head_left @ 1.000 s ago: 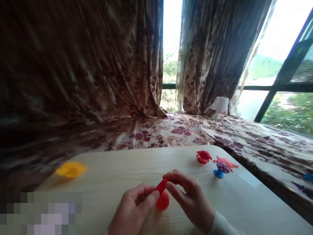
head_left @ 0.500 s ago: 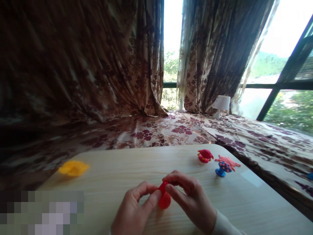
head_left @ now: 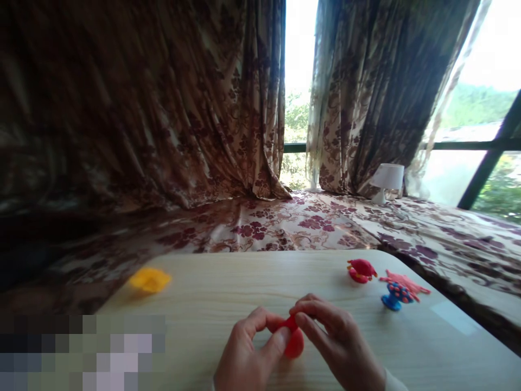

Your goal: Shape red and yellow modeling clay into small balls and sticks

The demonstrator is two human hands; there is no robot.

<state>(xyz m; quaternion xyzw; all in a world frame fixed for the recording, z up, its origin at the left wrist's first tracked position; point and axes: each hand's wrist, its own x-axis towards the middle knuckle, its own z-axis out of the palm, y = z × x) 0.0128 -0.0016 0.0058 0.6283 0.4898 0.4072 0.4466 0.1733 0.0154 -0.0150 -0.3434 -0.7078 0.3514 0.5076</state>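
Near the front of the table, a lump of red modelling clay (head_left: 294,346) has a rounded lower part and a narrower top between my fingertips. My left hand (head_left: 249,350) pinches the top from the left with thumb and forefinger. From the right, my right hand (head_left: 340,339) closes its thumb and fingers on the same narrow end. Fingers hide part of the clay, and whether its round part touches the tabletop I cannot tell.
A yellow clay shape (head_left: 150,280) lies left on the pale table (head_left: 244,277). To the right are a dark pink shape (head_left: 361,270), a light pink branching piece (head_left: 407,283) and a blue pedestal shape with pink dots (head_left: 393,297). A white lamp (head_left: 388,176) stands behind.
The view has turned left, so everything appears farther right and slightly lower. Both hands keep their pinch on the red clay, with only slight finger movement.
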